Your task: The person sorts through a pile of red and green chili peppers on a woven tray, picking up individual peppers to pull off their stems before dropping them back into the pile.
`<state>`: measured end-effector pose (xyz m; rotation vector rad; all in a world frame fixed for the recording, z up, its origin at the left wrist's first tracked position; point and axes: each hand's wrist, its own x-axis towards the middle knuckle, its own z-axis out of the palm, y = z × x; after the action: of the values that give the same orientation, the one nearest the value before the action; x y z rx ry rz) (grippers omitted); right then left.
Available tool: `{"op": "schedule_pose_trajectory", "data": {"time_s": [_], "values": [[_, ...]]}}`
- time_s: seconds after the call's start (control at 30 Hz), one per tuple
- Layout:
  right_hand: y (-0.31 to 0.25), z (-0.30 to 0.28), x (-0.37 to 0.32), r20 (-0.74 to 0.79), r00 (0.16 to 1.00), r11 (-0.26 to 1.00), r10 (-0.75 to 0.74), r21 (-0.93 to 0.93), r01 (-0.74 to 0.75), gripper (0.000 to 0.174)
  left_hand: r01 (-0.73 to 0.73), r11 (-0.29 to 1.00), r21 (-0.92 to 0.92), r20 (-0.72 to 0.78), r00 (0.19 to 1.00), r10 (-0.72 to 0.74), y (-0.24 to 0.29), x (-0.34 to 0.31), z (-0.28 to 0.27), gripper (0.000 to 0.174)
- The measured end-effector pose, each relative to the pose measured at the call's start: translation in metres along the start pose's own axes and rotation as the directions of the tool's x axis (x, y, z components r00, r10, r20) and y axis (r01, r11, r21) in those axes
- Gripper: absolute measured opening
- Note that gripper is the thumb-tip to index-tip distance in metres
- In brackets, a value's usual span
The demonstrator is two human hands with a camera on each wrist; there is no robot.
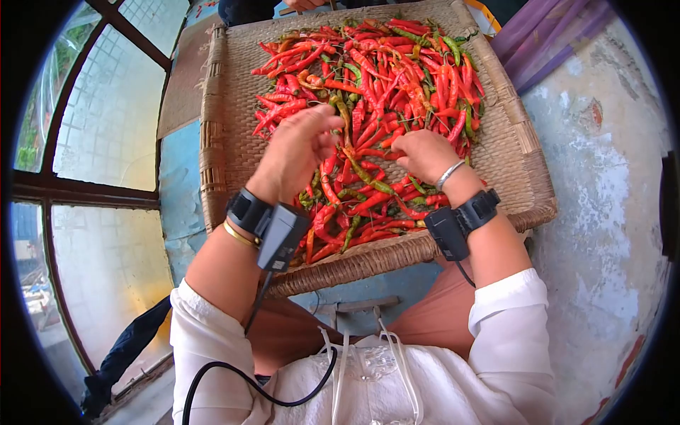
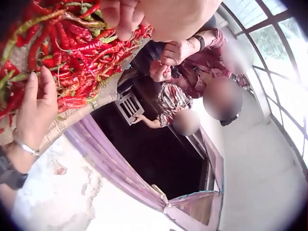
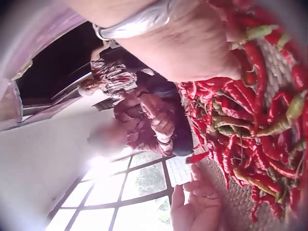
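Note:
A broad heap of red chili peppers (image 1: 368, 134), with several green and brownish ones among them, lies in a woven tray (image 1: 234, 92). Over the left part of the heap is my left hand (image 1: 301, 145), its fingers loosely bent. In the right wrist view, the same hand (image 3: 197, 207) shows its palm, and a red chili (image 3: 197, 158) overlaps its fingertips. My right hand (image 1: 428, 156) reaches into the right side of the heap, fingertips at the peppers. From the left wrist view, its thumb and finger (image 2: 31, 91) look extended and apart.
The tray's thick rim (image 1: 354, 262) runs close before my lap. Framed windows (image 1: 106, 113) stand on the left, a worn plaster wall (image 1: 588, 163) on the right. Across the tray sits a person (image 2: 197, 62), with another person (image 2: 173, 103) farther back beside a purple curtain (image 2: 110, 163).

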<state>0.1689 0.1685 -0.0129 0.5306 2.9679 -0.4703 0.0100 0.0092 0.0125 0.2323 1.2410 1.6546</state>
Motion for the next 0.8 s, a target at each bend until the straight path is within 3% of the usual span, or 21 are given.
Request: {"op": "schedule_pose_trajectory", "data": {"time_s": [0.07,0.2,0.27,0.3,0.37,0.4,0.47,0.5,0.53,0.57,0.6,0.63,0.7,0.73,0.77,0.8], "values": [[-0.005,0.002,0.002,0.111,0.991,0.994,0.071,-0.096,-0.060,0.013,0.033,0.998,0.048,0.054,0.998,-0.035,-0.006,-0.006,0.009,0.018],[-0.007,0.000,0.001,0.165,0.984,0.989,0.066,-0.142,-0.043,0.019,0.100,0.964,0.246,0.121,0.984,-0.133,-0.010,-0.012,0.019,0.017],[-0.020,-0.007,-0.001,0.236,0.971,0.994,0.049,0.086,-0.071,0.023,0.111,0.937,0.331,0.131,0.978,-0.163,-0.011,-0.012,0.020,0.020],[-0.026,-0.009,-0.001,0.238,0.970,0.994,0.045,0.088,-0.068,0.023,0.113,0.937,0.331,0.127,0.978,-0.163,-0.012,-0.012,0.019,0.020],[-0.035,-0.013,-0.004,0.365,0.930,0.998,0.045,-0.049,-0.030,0.025,0.101,0.924,0.368,0.127,0.979,-0.158,-0.013,-0.011,0.018,0.019],[-0.031,-0.005,-0.006,0.306,0.951,0.998,-0.034,-0.044,0.050,0.024,0.102,0.924,0.369,0.127,0.979,-0.159,-0.015,-0.010,0.016,0.019],[-0.024,0.002,-0.005,0.278,0.960,0.998,-0.028,-0.045,0.042,0.025,0.015,0.809,0.587,0.157,0.979,-0.133,-0.019,-0.006,0.012,0.020],[-0.023,0.002,-0.004,0.249,0.968,0.998,-0.023,-0.048,0.036,0.025,0.015,0.808,0.589,0.158,0.978,-0.133,-0.023,-0.006,0.010,0.020],[-0.022,-0.001,-0.003,0.248,0.968,0.998,-0.023,-0.047,0.036,0.025,-0.158,0.677,0.718,0.236,0.971,-0.024,-0.027,-0.007,0.009,0.023],[-0.021,-0.006,-0.001,0.241,0.969,0.998,-0.051,0.042,0.042,0.023,-0.317,0.504,0.804,0.330,0.942,0.067,-0.032,-0.008,0.008,0.026],[-0.021,-0.010,-0.002,0.232,0.970,0.990,-0.078,0.130,0.049,0.021,-0.451,0.477,0.754,0.421,0.890,0.175,-0.036,-0.007,0.008,0.030],[-0.021,-0.014,-0.004,0.234,0.969,0.990,-0.078,0.130,0.048,0.021,-0.450,0.479,0.754,0.421,0.890,0.175,-0.037,-0.007,0.007,0.030],[-0.022,-0.024,-0.008,0.212,0.959,0.854,-0.186,0.519,0.051,0.017,-0.647,0.271,0.712,0.591,0.762,0.266,-0.033,-0.008,0.009,0.027],[-0.025,-0.034,-0.008,0.304,0.941,0.810,-0.150,0.583,-0.059,0.016,-0.646,0.271,0.713,0.589,0.763,0.268,-0.028,-0.012,0.011,0.027],[-0.023,-0.036,-0.009,0.304,0.940,0.811,-0.152,0.583,-0.058,0.016,-0.559,0.331,0.760,0.548,0.826,0.134,-0.022,-0.016,0.015,0.021],[-0.020,-0.038,-0.010,0.290,0.949,0.643,-0.121,0.752,-0.147,0.021,-0.461,0.377,0.803,0.500,0.866,-0.005,-0.015,-0.019,0.019,0.016]]}}
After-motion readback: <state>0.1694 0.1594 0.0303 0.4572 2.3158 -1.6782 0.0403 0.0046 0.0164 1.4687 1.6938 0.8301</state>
